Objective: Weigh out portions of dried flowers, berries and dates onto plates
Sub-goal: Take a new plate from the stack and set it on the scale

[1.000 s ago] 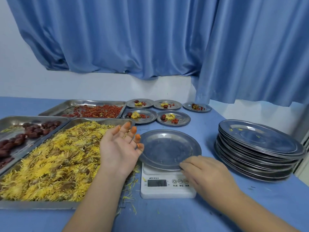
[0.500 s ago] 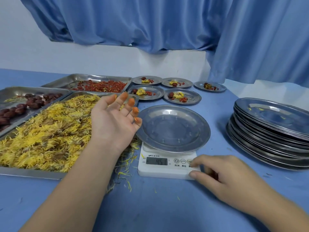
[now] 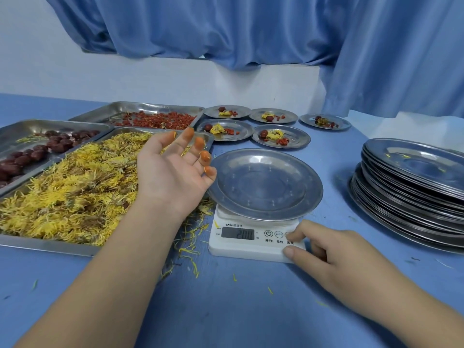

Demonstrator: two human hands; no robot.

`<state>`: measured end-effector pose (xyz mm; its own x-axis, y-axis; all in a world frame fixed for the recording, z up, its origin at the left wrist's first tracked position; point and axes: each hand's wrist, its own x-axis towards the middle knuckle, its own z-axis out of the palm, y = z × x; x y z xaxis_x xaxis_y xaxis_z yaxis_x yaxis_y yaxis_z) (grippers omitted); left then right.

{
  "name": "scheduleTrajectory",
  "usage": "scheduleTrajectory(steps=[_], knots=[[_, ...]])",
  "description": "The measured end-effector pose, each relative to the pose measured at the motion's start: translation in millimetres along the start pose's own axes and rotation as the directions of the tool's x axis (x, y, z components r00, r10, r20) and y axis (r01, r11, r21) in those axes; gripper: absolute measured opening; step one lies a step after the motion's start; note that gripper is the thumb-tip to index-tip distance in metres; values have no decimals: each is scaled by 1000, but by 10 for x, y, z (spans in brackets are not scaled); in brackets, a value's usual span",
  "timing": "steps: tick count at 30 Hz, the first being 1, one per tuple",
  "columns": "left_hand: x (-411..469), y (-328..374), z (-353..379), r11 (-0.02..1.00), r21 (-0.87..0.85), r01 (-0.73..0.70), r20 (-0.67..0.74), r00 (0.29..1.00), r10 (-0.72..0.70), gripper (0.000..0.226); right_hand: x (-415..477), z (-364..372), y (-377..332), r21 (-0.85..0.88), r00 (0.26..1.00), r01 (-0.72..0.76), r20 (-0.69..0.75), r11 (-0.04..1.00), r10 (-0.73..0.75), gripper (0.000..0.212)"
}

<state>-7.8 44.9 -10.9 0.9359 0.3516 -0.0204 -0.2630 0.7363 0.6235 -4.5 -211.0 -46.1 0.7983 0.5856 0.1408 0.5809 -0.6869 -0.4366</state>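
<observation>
An empty steel plate [image 3: 266, 183] sits on a white digital scale [image 3: 247, 243] in the middle of the blue table. My right hand [image 3: 334, 257] is at the scale's right front corner, a fingertip pressing its rightmost button and the thumb against its front edge. My left hand [image 3: 175, 169] hovers palm up, fingers relaxed and stained orange, between the plate's left rim and the tray of yellow dried flowers [image 3: 65, 189]. It holds nothing. A tray of dark dates [image 3: 37, 149] and a tray of red berries [image 3: 160, 119] lie further left and back.
Several filled plates [image 3: 278, 136] with a date, flowers and berries stand behind the scale. A tall stack of empty plates [image 3: 411, 192] is at the right. Loose petals [image 3: 190, 249] lie on the table left of the scale. Blue curtains hang behind.
My right hand left the plate's front rim and moved down to the scale's buttons. The scale display now shows digits. My left hand stayed beside the plate.
</observation>
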Motion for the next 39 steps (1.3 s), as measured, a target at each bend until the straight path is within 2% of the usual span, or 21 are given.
scheduleTrajectory(steps=[7, 11, 13, 17, 20, 24, 27, 30, 33, 35, 36, 38, 39], knots=[[-17, -7, 20, 999, 39, -8, 13, 1000, 8, 22, 16, -4, -23, 31, 1000, -13, -8, 999, 13, 36], [-40, -7, 46, 997, 71, -24, 57, 998, 21, 27, -32, -26, -25, -53, 999, 23, -27, 998, -25, 41], [-48, -8, 52, 995, 95, -35, 77, 997, 28, 23, -47, -42, -15, -56, 995, 36, -94, 998, -41, 35], [-64, -16, 76, 989, 134, -66, 104, 993, 53, 22, 20, -31, -20, -53, 981, 49, -184, 997, -58, 7], [-82, -23, 100, 983, 162, -88, 122, 990, 68, 27, 72, 13, -25, -72, 979, 75, -183, 995, -87, 24], [-101, -30, 115, 966, 230, -115, 136, 987, 85, 21, 100, 30, -18, -51, 956, 114, -267, 992, -124, 19], [-105, -55, 132, 938, 297, -180, 180, 975, 130, 24, 158, -21, -100, -76, 897, 213, -379, 974, -226, 14], [-106, -39, 143, 898, 384, -214, 223, 965, 135, 29, 298, -143, -254, -145, 786, 319, -512, 937, -347, 17], [-127, 13, 141, 888, 411, -205, 237, 965, 113, 32, 440, -227, -327, -160, 697, 357, -610, 920, -377, 22], [-123, 74, 130, 816, 534, -220, 225, 968, 114, 34, 483, -188, -274, -167, 677, 327, -645, 930, -354, 22], [-105, 137, 130, 727, 649, -224, 220, 970, 103, 32, 488, -152, -238, -164, 679, 315, -649, 935, -343, 21], [-42, 355, 105, 392, 886, -246, 232, 969, 84, 16, 497, -79, -184, -167, 693, 319, -630, 933, -350, 18], [-1, 500, 94, 223, 938, -264, 251, 964, 85, 12, 499, -49, -179, -173, 699, 321, -620, 931, -357, 19]])
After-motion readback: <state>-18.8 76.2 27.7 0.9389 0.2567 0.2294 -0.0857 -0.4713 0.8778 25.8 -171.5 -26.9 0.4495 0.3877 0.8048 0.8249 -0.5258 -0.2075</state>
